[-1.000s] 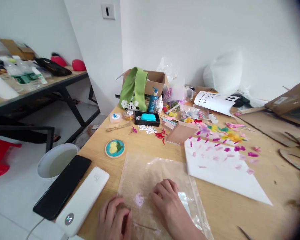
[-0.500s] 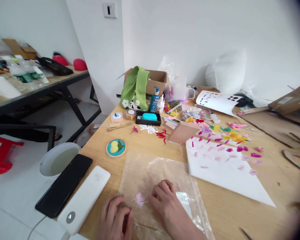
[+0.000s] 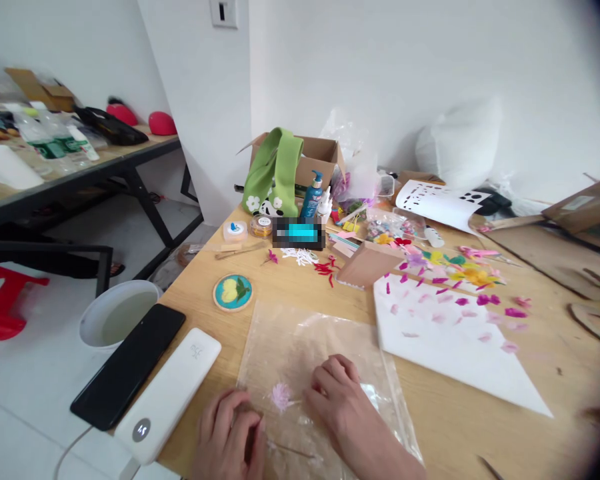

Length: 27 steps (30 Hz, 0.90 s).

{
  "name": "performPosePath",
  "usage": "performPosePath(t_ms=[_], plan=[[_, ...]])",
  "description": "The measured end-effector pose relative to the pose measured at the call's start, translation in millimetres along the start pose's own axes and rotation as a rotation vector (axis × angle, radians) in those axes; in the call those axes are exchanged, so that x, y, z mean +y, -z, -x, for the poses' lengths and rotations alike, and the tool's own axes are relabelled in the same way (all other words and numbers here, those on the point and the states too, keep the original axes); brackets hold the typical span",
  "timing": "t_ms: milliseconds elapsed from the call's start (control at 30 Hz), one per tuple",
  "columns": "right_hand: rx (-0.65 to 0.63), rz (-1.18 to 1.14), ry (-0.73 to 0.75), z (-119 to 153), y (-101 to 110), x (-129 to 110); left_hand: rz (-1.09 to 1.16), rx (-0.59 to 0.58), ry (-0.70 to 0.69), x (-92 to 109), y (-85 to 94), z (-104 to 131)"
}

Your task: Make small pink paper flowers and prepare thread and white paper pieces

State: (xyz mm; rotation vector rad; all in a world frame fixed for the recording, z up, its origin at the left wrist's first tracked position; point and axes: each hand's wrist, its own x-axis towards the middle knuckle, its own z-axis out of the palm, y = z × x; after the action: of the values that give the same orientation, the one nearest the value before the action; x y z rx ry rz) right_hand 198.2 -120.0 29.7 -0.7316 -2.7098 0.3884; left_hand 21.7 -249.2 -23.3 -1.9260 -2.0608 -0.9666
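Note:
A clear plastic bag (image 3: 330, 327) lies flat on the wooden table. On it, between my hands, sits a small pale pink flower (image 3: 281, 397) with a thin stem toward my right hand. My right hand (image 3: 340, 400) rests on the bag, fingers curled and closed; whatever is under its fingertips is hidden. My left hand (image 3: 231, 433) lies at the bag's lower left edge with its fingers bent, and what they may hold is out of sight. A thin brown stem (image 3: 293, 451) lies on the bag between the hands.
A phone (image 3: 130, 367) and white power bank (image 3: 170, 393) lie at the left. Behind the bag stand a round embroidered piece (image 3: 233, 292), a wooden block (image 3: 370, 265) and a blue bottle (image 3: 311, 195). Pink petals cover a white sheet (image 3: 430, 347) at the right.
My right hand has shifted slightly right and up, away from the pink flower. My left hand has hardly moved. The view has tilted a little.

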Motion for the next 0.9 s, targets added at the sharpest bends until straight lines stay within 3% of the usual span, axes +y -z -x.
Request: performPosePath(t_ms=[100, 233, 500, 667, 900], plan=[[-0.015, -0.008, 0.04, -0.1, 2.9, -3.7, -0.038, -0.017, -0.076, -2.7, 2.5, -1.2], [-0.05, 0.049, 0.113, -1.7, 1.1, -7.8, -0.05, -0.015, -0.057, -2.9, 3.7, -1.9], [-0.02, 0.076, 0.089, 2.3, 2.1, -7.9, -0.055, -0.032, -0.078, -5.1, 4.5, -1.6], [-0.029, 0.051, 0.068, 3.8, -4.3, -7.2, -0.02, -0.019, -0.018, -0.8, 1.9, -0.2], [0.069, -0.045, -0.033, 5.3, 8.6, 5.6, 0.022, 0.003, -0.011, 1.8, -0.6, -0.7]])
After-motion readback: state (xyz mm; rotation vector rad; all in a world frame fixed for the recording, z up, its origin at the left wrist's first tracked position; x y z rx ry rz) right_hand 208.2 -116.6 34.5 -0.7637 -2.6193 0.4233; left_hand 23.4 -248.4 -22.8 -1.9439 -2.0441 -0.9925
